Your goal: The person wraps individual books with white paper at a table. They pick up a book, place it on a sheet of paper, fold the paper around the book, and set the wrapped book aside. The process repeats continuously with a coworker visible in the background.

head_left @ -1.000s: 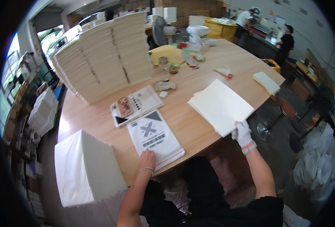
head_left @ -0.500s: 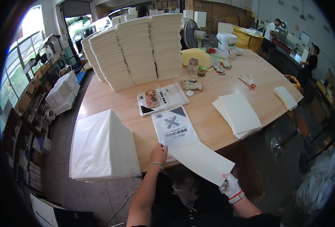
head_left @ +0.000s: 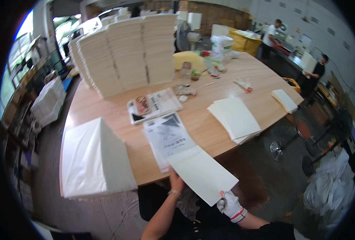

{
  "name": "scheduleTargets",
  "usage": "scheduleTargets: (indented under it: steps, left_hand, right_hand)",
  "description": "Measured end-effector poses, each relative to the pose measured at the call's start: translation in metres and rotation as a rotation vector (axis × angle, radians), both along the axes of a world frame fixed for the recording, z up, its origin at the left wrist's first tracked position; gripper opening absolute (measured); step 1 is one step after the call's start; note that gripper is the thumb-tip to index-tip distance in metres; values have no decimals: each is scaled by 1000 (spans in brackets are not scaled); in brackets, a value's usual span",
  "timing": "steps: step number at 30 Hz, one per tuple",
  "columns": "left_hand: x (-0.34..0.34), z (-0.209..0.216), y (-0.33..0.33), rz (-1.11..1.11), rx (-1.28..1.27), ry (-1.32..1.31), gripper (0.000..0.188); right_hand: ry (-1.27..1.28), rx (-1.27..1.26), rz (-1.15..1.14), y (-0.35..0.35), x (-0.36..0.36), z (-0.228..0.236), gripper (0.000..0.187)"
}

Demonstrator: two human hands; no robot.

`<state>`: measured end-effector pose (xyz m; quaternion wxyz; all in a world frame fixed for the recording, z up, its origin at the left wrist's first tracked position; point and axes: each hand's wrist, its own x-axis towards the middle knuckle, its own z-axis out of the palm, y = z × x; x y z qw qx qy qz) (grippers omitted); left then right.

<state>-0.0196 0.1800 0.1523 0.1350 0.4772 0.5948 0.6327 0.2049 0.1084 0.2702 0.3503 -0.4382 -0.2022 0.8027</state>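
Observation:
A clear plastic bag (head_left: 164,135) with a dark printed corner lies at the table's near edge, several more bags under it. A cream paper sheet or thin stack (head_left: 204,174) has its far end inside the bag's mouth, and the near part sticks out past the table edge. My right hand (head_left: 230,205), in a white glove with a red cuff, pinches the paper's near right corner. My bare left hand (head_left: 176,182) is closed at the bag's mouth, holding its near left edge; the paper and bag partly hide its fingers.
A tall white stack (head_left: 95,160) stands on the table (head_left: 135,146) at left. Larger paper stacks (head_left: 125,56) rise behind. Loose cream sheets (head_left: 236,118) lie to the right. Further back are a glass jar (head_left: 186,70), gloves and a fan. Two people work at the far right.
The whole view has shifted, so things appear further left. My left hand has slid further under the paper at the bag's mouth. My right hand keeps its grip on the paper's corner.

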Motion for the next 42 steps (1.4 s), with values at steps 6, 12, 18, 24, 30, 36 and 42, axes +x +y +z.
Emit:
scheduleTargets:
  steps: [6, 12, 18, 24, 30, 36, 42]
  left_hand:
    - [23, -107, -18, -674, -154, -1385, 22]
    - [38, -97, -44, -309, -101, -51, 20]
    - [13, -22, -35, -337, -223, -1031, 15]
    - [-20, 20, -25, -69, -185, -481, 30]
    - [-49, 73, 28, -119, -418, -1017, 39]
    - [-61, 42, 1, -351, -545, -1026, 27]
    - [-21, 57, -67, -339, -479, -1252, 43]
  right_hand:
    - [-31, -87, -14, -28, -22, -5, 5]
    - [204, 28, 53, 15, -74, -81, 22]
    - [198, 201, -70, 77, -101, -77, 15]
    - [-437, 633, -85, 147, -72, -53, 11]
    - [-642, 559, 183, 222, -84, -43, 16]
    - [-592, 446, 131, 197, -60, -51, 21]
    - [344, -207, -330, 104, -22, -91, 28]
